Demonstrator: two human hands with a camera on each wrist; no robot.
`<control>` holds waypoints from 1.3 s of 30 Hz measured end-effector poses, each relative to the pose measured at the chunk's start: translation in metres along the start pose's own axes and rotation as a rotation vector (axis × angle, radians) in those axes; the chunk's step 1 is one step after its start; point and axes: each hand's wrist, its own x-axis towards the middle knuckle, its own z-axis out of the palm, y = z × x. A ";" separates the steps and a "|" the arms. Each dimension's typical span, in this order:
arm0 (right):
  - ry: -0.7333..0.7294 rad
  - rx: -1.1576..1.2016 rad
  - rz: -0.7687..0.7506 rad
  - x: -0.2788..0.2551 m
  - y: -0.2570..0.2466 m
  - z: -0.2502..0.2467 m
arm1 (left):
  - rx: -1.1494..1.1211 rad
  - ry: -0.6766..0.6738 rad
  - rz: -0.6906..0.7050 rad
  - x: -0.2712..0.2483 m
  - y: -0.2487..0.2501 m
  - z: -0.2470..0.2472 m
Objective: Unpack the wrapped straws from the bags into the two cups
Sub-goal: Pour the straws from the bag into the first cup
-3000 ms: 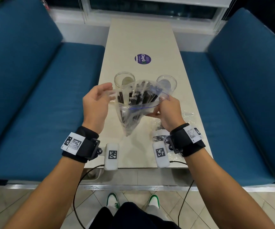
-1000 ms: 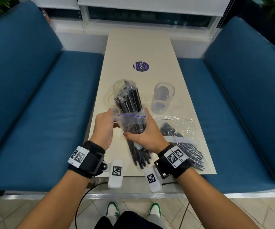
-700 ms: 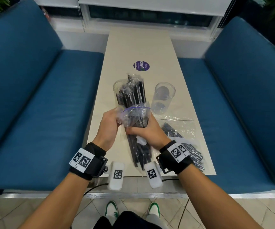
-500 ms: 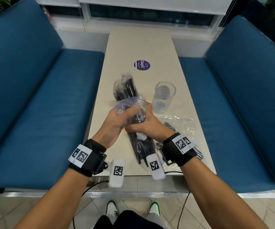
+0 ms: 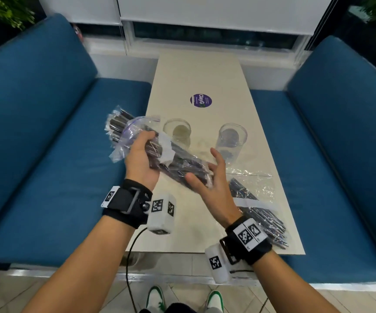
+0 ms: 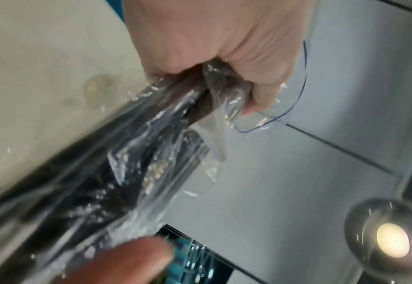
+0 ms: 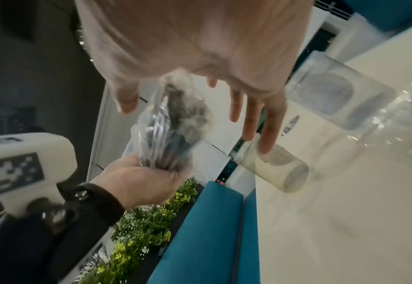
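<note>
A clear zip bag point(image 5: 160, 154) full of black wrapped straws point(image 5: 117, 124) lies tilted in the air, mouth up and to the left, with straw ends sticking out. My left hand point(image 5: 141, 152) grips it round the middle; the left wrist view shows its fingers point(image 6: 224, 86) curled round the plastic. My right hand point(image 5: 205, 172) is open with spread fingers point(image 7: 253, 123), and the bag's lower end point(image 7: 175, 119) lies against its palm. Two clear cups stand on the table beyond the hands, the left cup point(image 5: 177, 132) and the right cup point(image 5: 232, 137). I see no straws in either.
A second clear bag of straws point(image 5: 257, 206) lies flat on the beige table point(image 5: 200, 73) at the near right. A purple round sticker point(image 5: 201, 100) is farther back. Blue benches point(image 5: 47, 132) flank the table on both sides.
The bag was upright over the left cup with both hands round it. It has swung left and tilted, and my right hand has let go and opened at its lower end.
</note>
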 end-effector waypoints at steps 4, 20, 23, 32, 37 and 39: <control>-0.006 -0.004 -0.081 -0.003 0.005 0.013 | -0.069 0.017 -0.102 0.004 -0.001 0.001; 0.410 0.495 -0.342 0.065 -0.062 0.008 | 0.017 -0.175 -0.496 -0.002 -0.023 0.015; 0.436 0.557 -0.351 0.095 -0.077 -0.006 | 0.114 -0.266 -0.430 0.007 -0.024 0.002; 0.585 0.601 -0.250 0.190 -0.088 -0.042 | 0.991 -0.035 0.082 0.084 -0.013 -0.044; 0.653 0.571 -0.111 0.225 -0.070 -0.038 | 1.360 -0.057 0.280 0.137 -0.021 -0.018; 0.666 0.535 -0.087 0.231 -0.062 -0.038 | 1.386 -0.117 0.284 0.149 -0.027 -0.006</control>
